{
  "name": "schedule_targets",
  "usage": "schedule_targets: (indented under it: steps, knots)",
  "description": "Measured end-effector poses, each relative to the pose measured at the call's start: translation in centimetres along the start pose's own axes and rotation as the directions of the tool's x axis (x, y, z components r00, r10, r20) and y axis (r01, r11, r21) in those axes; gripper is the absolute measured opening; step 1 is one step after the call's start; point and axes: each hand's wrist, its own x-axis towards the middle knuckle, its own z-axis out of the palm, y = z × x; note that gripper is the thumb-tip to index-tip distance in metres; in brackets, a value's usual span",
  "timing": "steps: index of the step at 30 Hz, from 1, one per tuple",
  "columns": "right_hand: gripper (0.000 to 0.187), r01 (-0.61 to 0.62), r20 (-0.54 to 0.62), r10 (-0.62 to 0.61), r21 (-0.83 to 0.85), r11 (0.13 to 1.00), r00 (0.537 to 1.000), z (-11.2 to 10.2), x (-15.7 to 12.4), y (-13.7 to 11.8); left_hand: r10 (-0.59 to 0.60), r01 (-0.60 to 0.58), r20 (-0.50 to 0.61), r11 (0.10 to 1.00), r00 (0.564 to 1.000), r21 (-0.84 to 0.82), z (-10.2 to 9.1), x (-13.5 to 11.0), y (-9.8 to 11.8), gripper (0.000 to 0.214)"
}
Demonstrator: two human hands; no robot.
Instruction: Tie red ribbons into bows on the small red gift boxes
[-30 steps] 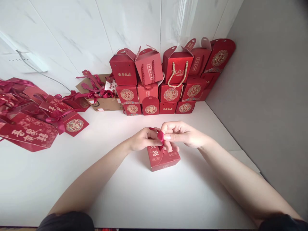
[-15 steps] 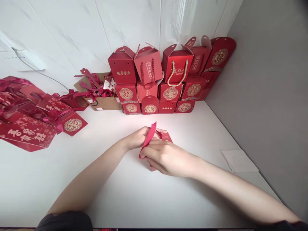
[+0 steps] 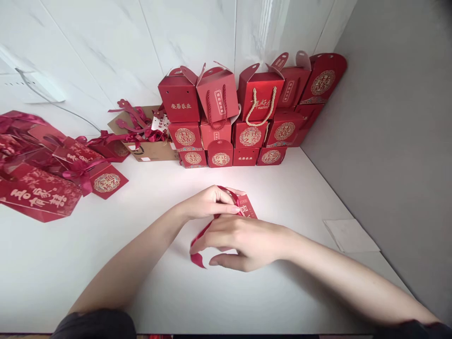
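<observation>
A small red gift box [image 3: 248, 207] with gold print lies on the white table [image 3: 268, 296], mostly hidden behind my hands. My left hand [image 3: 208, 202] is closed on the box's top, pinching a dark red ribbon [image 3: 199, 237] there. My right hand [image 3: 240, 241] lies across the front of the box, its fingers pinched on the same ribbon, which runs down to the left and ends in a notched tail on the table.
A stack of red gift boxes [image 3: 243, 113] stands against the tiled back wall. A cardboard box [image 3: 151, 150] of ribbons sits to their left. Flat red boxes with ribbons [image 3: 52, 174] lie at the far left. A white sheet [image 3: 349, 235] lies near the table's right edge.
My right hand has come from above the box to its front and drawn the ribbon down and to the left. My left hand has stayed on the box top.
</observation>
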Motion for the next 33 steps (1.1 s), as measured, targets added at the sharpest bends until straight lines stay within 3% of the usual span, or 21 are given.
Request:
schedule_targets:
  steps: [3, 7, 11, 16, 19, 23, 25, 28, 33]
  knots:
    - [0.019, 0.032, -0.148, -0.016, 0.108, 0.994, 0.989, -2.0, -0.8, -0.6, -0.024, 0.024, 0.024, 1.000, 0.999, -0.001, 0.1, -0.2, 0.0, 0.022]
    - [0.025, -0.185, -0.282, 0.159, -0.066, 0.981, 0.946, -4.8, -2.2, 0.0, -0.052, 0.052, 0.010, 0.995, 0.999, -0.080, 0.0, -0.3, -0.5, 0.017]
    - [0.026, -0.303, -0.199, 0.280, -0.095, 0.948, 0.939, -6.0, -3.0, 2.0, -0.107, 0.109, 0.035, 0.993, 0.994, -0.050, 0.0, -0.3, -0.7, 0.024]
    - [0.002, -0.312, -0.128, 0.309, 0.000, 0.950, 0.942, -5.9, -3.2, 4.0, -0.055, 0.056, 0.050, 0.998, 0.997, -0.017, -0.2, -0.2, -0.6, 0.025]
    - [0.012, -0.268, -0.139, 0.273, 0.053, 0.962, 0.952, -6.2, -3.4, 4.0, -0.034, 0.033, 0.065, 0.999, 0.997, 0.015, -0.3, -0.3, -0.5, 0.021]
    - [0.016, -0.209, -0.235, 0.200, -0.011, 0.978, 0.951, -7.0, -3.8, 2.3, -0.031, 0.027, 0.068, 0.998, 0.997, 0.057, -0.5, -0.4, -0.2, 0.018]
    - [0.018, -0.193, -0.225, 0.165, -0.109, 0.975, 0.960, -7.2, -3.9, 0.9, -0.016, 0.012, 0.081, 0.998, 0.997, 0.058, -0.5, -0.3, 0.0, 0.017]
    - [0.021, -0.176, -0.098, 0.156, -0.246, 0.953, 0.983, -6.7, -3.7, -1.2, 0.019, -0.023, 0.096, 0.999, 0.995, 0.037, -0.6, -0.2, -0.2, 0.015]
    - [0.024, -0.192, 0.051, 0.245, -0.481, 0.856, 0.968, -4.1, -2.8, -3.3, 0.052, -0.049, 0.135, 0.998, 0.990, -0.029, -0.8, -0.1, -1.0, 0.016]
